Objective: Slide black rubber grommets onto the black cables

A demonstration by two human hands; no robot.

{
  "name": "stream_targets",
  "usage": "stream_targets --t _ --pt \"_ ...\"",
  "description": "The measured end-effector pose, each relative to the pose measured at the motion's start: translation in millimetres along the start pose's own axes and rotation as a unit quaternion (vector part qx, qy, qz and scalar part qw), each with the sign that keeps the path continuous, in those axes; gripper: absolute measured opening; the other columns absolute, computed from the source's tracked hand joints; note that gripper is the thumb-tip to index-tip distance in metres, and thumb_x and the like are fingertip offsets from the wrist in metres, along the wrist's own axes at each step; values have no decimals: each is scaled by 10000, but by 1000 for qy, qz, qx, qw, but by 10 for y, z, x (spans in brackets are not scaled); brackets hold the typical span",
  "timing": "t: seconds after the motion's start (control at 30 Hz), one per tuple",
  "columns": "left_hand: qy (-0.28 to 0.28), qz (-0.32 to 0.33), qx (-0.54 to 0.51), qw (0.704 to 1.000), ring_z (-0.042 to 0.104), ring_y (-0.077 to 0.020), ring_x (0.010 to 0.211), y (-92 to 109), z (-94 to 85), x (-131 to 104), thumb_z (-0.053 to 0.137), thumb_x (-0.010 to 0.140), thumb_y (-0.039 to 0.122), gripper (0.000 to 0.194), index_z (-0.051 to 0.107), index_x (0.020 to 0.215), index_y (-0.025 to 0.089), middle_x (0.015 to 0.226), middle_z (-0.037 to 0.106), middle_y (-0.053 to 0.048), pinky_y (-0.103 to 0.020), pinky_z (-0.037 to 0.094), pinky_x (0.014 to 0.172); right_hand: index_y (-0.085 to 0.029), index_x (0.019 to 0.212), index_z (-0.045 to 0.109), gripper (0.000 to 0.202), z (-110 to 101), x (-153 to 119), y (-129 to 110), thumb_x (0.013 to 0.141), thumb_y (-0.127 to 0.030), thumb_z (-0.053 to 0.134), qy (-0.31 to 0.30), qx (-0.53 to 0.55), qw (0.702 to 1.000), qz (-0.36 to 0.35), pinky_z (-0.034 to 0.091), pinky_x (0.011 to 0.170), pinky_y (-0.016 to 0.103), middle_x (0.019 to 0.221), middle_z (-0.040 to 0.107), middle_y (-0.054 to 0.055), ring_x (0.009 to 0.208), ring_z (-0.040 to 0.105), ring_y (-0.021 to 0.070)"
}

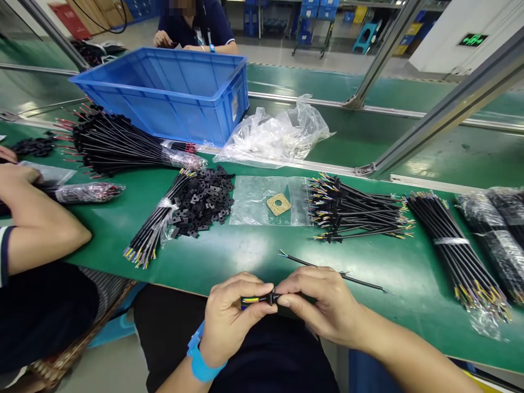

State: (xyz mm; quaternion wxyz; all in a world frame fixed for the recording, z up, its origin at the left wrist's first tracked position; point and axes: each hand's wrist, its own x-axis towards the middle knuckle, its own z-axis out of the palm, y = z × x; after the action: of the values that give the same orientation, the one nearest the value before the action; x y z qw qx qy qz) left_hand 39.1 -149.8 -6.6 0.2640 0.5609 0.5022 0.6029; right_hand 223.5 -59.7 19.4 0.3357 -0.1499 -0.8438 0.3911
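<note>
Near the table's front edge, my left hand (239,308) pinches a black fitting (272,297) on a short black cable with yellow wire ends. Touching it from the right, my right hand (317,300) closes its fingertips round the same cable. Behind my right hand another thin black cable (364,282) lies on the green table (229,256). A yellow sponge (278,204) with a hole rests on a clear plastic bag (249,204). Black clips (204,202) form a pile left of the bag, beside a tied cable bundle (153,224). Cables with fittings (347,207) lie to its right.
Beyond the table edge stand a blue bin (180,103) and crumpled clear plastic (278,134). A large cable bundle (118,142) lies at the back left. More bundles (454,240) are at the right. A person's arm (45,224) reaches in from the left; another person sits beyond the bin.
</note>
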Motion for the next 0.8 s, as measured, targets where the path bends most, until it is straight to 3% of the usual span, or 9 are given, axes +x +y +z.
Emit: stream_targets --t 0.1,0.23,0.3,0.43,0.57,0.7,0.8 --pt "-7 -5 23 1000 759 -133 663 -11 -14 -22 848 871 386 168 829 1004 285 771 805 8 -190 628 661 -169 1027 724 247 -87 11 3 1120 -313 546 -4 -27 1000 -11 548 649 215 828 792 35 674 713 120" --pt "-2 -66 82 994 802 -180 850 -201 -102 -122 801 916 400 188 820 1061 283 989 837 -41 -230 652 775 -198 1059 736 134 -562 -16 88 1080 -275 629 41 -206 977 -19 559 787 266 911 819 36 812 759 153" --pt "16 -85 110 990 800 -187 868 -334 -161 -164 742 956 366 149 805 882 253 970 826 -52 -232 648 776 -212 1073 747 130 -869 -59 166 1074 -271 632 59 -310 948 40 541 840 308 975 821 53 881 759 177" --pt "23 -97 143 985 774 -196 774 -483 -250 -200 716 950 372 299 713 691 222 904 788 -71 -228 613 616 -215 1055 770 157 -1237 -147 390 1067 -259 620 -11 -371 916 151 468 935 375 1042 801 62 972 729 216" --pt "6 -101 163 981 758 -209 752 -481 -276 -212 682 963 385 371 672 632 216 903 783 -87 -237 563 529 -234 1002 809 105 -1248 -160 576 1004 -235 704 -86 -432 870 222 434 873 364 984 770 64 959 688 235" --pt "0 -102 164 981 753 -209 744 -462 -263 -205 668 968 388 383 671 625 218 900 784 -91 -235 536 498 -204 957 786 59 -1179 -134 564 972 -193 729 -62 -490 826 272 426 764 320 903 755 62 862 689 220" --pt "-10 -96 167 981 753 -207 733 -461 -257 -192 664 971 373 379 671 624 223 877 786 -86 -239 541 513 -209 886 753 74 -1057 -110 448 960 -212 759 -73 -454 843 280 415 694 291 841 749 29 776 687 192"
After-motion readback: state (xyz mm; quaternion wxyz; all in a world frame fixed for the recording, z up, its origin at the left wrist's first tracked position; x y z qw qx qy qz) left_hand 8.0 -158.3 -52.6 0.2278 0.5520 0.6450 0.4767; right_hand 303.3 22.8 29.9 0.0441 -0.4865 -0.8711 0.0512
